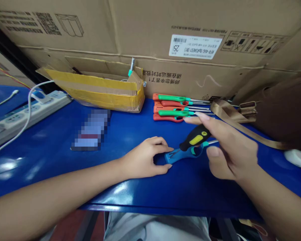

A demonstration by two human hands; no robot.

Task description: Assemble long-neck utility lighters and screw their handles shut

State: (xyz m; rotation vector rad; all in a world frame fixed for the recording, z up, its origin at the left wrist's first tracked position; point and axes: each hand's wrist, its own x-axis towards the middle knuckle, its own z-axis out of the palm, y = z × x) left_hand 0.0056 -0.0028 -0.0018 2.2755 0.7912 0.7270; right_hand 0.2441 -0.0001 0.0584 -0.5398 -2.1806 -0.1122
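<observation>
A blue gas lighter (188, 154) with a metal nozzle pointing right lies on the blue table (130, 197). My left hand (150, 157) pinches its rear end between thumb and fingers. In my right hand (233, 150) is a small screwdriver (195, 138) with a black and yellow handle. It slants down to the left, its tip at the rear part of the lighter's body. My right index finger lies along the handle's top end, and the thumb stands somewhat apart below. Exactly how the other right fingers hold it is hidden.
Several orange and green gas lighters (170, 108) lie stacked behind my hands. An open carton with yellow tape (97, 95) stands at back left, near a blurred-out phone (91, 130) and a white power strip (27, 113). A tan strap (240, 124) lies right; a large cardboard box (140, 30) rises behind.
</observation>
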